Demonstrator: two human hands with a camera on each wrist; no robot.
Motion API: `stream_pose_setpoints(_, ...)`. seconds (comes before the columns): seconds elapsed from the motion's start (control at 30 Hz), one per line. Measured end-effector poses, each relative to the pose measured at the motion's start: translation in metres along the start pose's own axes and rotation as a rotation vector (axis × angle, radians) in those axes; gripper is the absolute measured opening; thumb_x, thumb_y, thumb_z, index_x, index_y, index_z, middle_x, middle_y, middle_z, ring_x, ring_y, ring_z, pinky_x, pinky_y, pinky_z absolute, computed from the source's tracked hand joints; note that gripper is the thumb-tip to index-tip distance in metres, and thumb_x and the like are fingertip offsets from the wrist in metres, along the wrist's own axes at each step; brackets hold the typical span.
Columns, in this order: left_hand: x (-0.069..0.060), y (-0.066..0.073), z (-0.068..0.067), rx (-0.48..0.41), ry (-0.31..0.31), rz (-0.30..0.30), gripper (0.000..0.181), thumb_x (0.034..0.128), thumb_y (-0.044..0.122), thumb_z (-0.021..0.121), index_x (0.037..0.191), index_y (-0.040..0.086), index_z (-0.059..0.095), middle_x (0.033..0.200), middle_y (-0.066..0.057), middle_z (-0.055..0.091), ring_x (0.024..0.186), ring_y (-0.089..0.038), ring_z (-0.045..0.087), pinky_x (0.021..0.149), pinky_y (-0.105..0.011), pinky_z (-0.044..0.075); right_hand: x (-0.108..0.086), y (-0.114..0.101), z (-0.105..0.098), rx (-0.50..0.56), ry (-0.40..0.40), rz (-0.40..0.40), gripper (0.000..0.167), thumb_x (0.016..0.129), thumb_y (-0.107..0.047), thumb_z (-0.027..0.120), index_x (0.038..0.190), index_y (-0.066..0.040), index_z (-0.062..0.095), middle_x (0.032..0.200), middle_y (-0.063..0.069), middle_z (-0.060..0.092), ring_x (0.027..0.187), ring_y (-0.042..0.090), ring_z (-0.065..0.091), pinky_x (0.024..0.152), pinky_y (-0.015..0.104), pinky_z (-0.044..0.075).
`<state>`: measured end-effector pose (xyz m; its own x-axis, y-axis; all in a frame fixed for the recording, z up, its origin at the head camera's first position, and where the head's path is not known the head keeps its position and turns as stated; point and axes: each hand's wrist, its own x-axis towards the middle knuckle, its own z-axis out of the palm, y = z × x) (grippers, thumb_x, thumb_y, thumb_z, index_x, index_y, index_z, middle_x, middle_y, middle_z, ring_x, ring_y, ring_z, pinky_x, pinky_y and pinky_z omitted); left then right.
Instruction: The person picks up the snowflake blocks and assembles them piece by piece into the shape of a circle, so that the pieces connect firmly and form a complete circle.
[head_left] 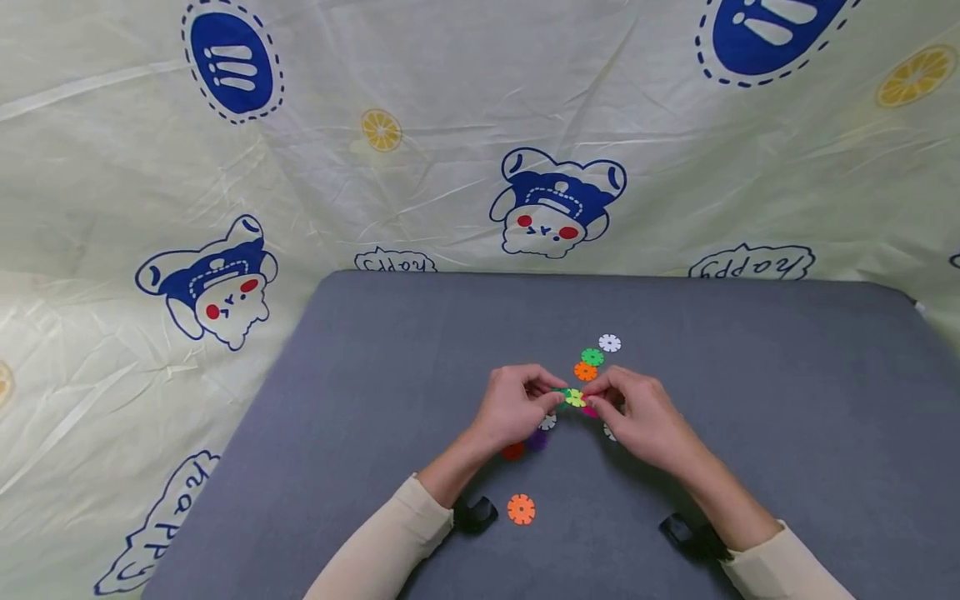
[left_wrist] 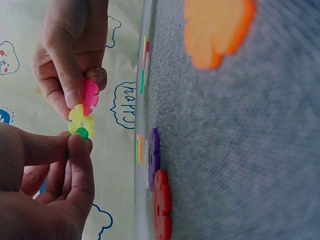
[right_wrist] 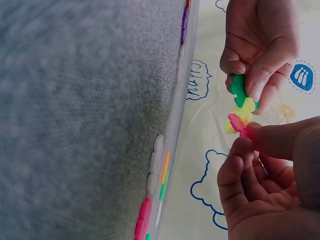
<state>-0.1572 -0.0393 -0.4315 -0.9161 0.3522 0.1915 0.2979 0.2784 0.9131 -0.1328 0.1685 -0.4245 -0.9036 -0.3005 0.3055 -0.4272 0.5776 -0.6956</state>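
Observation:
My left hand (head_left: 519,406) pinches a green notched disc (right_wrist: 239,89) between thumb and fingers. A yellow disc (head_left: 575,397) sits between the hands, joined to the green one at one edge and to a pink disc (left_wrist: 91,97) at the other. The pink disc is pinched by my right hand (head_left: 643,417). All three are held above the table in the wrist views. Fingertips cover parts of the green and pink discs.
On the grey table (head_left: 375,358) lie a white (head_left: 610,342), a green (head_left: 592,357) and an orange disc (head_left: 586,372) beyond the hands. Purple (head_left: 537,440) and red discs (head_left: 513,451) lie by the left wrist, another orange disc (head_left: 521,509) nearer.

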Motion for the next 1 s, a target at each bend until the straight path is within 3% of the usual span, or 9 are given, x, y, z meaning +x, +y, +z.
stream_pose_setpoints(0.2,0.0,-0.002,0.003,-0.026,-0.022,0.016,0.006,0.087,0.005,0.071,0.092,0.009,0.072,0.078,-0.002,0.067,0.063,-0.021,0.066,0.056,-0.027,0.055,0.001,0.001,-0.002,0.004,-0.003,-0.019,0.013,0.086,-0.004,0.072,0.093,-0.013,0.067,0.079,-0.006,0.056,0.062,0.011,0.051,0.052,0.024,0.046)
stream_pose_setpoints(0.33,0.002,-0.001,0.004,-0.077,-0.049,0.026,0.008,0.0875,0.006,0.071,0.095,0.008,0.07,0.08,0.003,0.066,0.066,-0.025,0.067,0.06,-0.027,0.056,0.003,0.004,-0.009,0.031,-0.023,0.064,0.012,0.09,-0.017,0.069,0.1,-0.012,0.065,0.08,-0.002,0.056,0.066,0.016,0.052,0.054,0.026,0.046)
stream_pose_setpoints(0.5,0.003,0.0,0.003,-0.121,-0.059,0.029,0.009,0.0875,0.007,0.071,0.096,0.007,0.07,0.082,0.001,0.066,0.068,-0.024,0.067,0.062,-0.028,0.056,0.005,0.01,-0.013,0.112,-0.179,0.199,0.034,0.095,-0.038,0.061,0.118,-0.013,0.062,0.087,0.005,0.062,0.072,0.024,0.057,0.057,0.031,0.048)
stream_pose_setpoints(0.63,0.002,0.0,0.002,-0.111,-0.074,0.034,0.009,0.0877,0.007,0.071,0.097,0.008,0.07,0.083,0.003,0.066,0.069,-0.015,0.066,0.064,-0.028,0.056,0.005,0.011,-0.012,0.187,-0.288,0.222,0.035,0.093,-0.04,0.063,0.122,-0.02,0.062,0.091,0.007,0.064,0.075,0.026,0.059,0.059,0.032,0.049)
stream_pose_setpoints(1.0,0.001,0.0,0.002,-0.083,-0.123,0.025,0.011,0.0882,0.008,0.07,0.099,0.011,0.071,0.085,0.003,0.067,0.072,-0.016,0.065,0.067,-0.026,0.056,0.003,0.007,-0.009,0.098,-0.223,0.146,0.038,0.084,-0.039,0.074,0.115,-0.017,0.069,0.084,-0.003,0.063,0.069,0.018,0.056,0.054,0.027,0.048)
